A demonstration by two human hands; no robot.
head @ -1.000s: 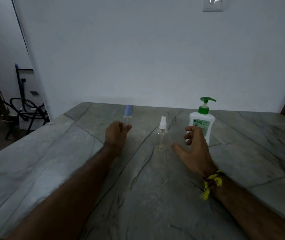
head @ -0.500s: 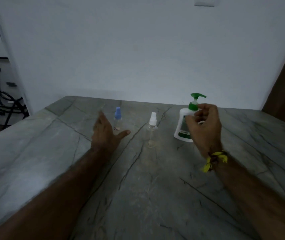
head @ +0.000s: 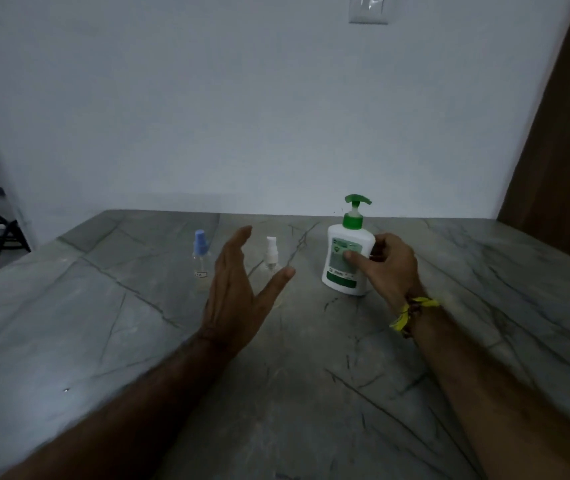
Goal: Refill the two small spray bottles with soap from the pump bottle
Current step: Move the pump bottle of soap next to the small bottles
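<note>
Your right hand grips the white pump bottle, thumb across its label, fingers curled behind it and mostly hidden. The bottle stands on the stone table, green pump on top. To the left of the pump bottle stands a clear spray bottle with a white cap; your left hand, fingers straight and thumb spread wide, covers its lower half. Further left stands a blue-capped spray bottle. In the dim light both seem empty.

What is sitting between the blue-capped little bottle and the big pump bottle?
In the head view, the white-capped spray bottle stands between the blue-capped bottle and the pump bottle, with the open left hand raised in front.
</note>
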